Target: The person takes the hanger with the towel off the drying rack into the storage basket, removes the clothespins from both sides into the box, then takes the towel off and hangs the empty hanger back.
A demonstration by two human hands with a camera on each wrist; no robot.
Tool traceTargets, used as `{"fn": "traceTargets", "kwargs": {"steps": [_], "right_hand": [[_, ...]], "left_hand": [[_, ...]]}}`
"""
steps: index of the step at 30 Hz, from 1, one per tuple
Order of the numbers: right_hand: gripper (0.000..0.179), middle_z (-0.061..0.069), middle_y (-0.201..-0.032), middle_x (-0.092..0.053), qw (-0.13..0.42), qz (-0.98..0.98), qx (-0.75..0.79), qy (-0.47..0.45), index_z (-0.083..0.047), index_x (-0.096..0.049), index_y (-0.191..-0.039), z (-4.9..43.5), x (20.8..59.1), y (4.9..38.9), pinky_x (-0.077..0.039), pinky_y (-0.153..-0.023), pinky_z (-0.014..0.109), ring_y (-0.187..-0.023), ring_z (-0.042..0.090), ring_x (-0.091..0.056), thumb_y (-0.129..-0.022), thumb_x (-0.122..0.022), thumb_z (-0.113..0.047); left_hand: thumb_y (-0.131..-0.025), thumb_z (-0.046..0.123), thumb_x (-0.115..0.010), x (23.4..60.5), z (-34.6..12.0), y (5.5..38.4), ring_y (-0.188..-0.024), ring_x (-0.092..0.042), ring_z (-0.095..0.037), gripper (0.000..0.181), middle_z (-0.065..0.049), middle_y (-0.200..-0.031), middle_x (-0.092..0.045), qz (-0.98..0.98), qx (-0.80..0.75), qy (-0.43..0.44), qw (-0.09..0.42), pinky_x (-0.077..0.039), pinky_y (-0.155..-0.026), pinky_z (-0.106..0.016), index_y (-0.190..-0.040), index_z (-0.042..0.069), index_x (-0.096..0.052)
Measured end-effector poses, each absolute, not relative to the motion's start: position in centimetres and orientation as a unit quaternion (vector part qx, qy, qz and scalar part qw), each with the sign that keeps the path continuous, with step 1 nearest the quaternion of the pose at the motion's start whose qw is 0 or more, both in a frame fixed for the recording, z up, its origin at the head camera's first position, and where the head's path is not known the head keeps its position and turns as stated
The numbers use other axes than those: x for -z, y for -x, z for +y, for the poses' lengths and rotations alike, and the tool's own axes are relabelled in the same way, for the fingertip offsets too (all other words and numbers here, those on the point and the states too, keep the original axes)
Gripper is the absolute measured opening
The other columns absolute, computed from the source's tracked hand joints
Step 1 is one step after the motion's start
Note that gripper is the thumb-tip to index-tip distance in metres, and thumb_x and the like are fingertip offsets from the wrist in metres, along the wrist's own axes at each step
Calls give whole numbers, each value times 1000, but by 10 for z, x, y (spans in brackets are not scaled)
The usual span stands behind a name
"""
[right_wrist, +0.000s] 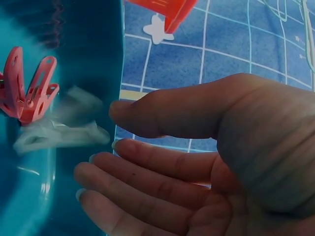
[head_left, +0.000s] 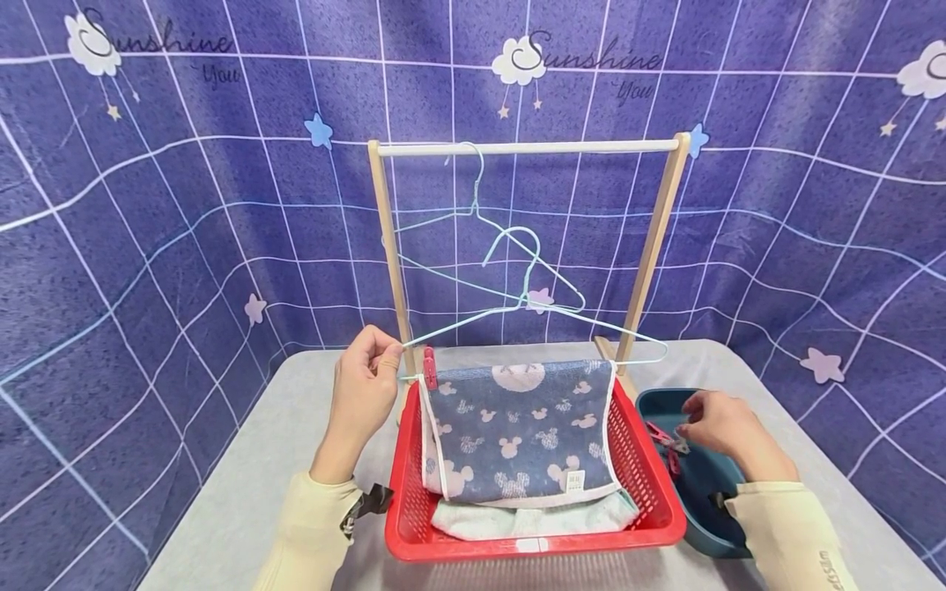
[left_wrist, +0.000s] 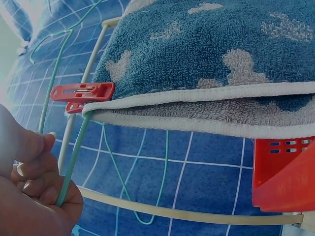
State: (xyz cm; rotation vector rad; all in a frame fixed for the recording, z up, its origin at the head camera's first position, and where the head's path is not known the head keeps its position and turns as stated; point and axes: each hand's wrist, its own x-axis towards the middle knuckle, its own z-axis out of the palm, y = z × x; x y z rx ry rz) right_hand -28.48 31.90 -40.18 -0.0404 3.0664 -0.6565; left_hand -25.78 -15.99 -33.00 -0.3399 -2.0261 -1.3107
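My left hand grips the left end of a light-green clothes hanger. Over the hanger's lower bar drapes a blue towel with pale mouse-head patterns and white edging. One red clothespin clamps the towel's left top corner. Above a dark teal basin is my right hand, its fingers loosely extended and apart. A whitish clothespin, blurred, shows just off those fingertips, not held. Beside it are pink clothespins in the basin.
Behind the towel stands a wooden rack with a white rail. A second green hanger hangs from it. The red basket below holds a pale folded cloth. A patterned blue curtain surrounds the grey tabletop.
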Motion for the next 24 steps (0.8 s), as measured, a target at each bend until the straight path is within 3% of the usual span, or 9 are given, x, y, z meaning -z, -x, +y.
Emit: {"fn": "traceTargets", "kwargs": {"steps": [15,24], "right_hand": [[44,21,-95,-71,4,980,200,7,10,-67,-111,315,396,285,-56,-79,53,-87,35,-67,-84,-79,-23],[43,19,-92,-72,-58,981,185,23,9,-68,-110,308,370,274,-55,-79,56,-85,35,-67,-85,-77,-25]], "left_hand": [[-98,0,-63,346,-171,272,-54,-38,-11,15,1,-64,-42,-782,500,143,343,-29,-51,-25,-85,7,-61],[-99,2,-64,343,-171,270,-55,-38,-13,14,0,-65,-42,-787,494,138,342,-30,-51,-27,-86,8,-61]]}}
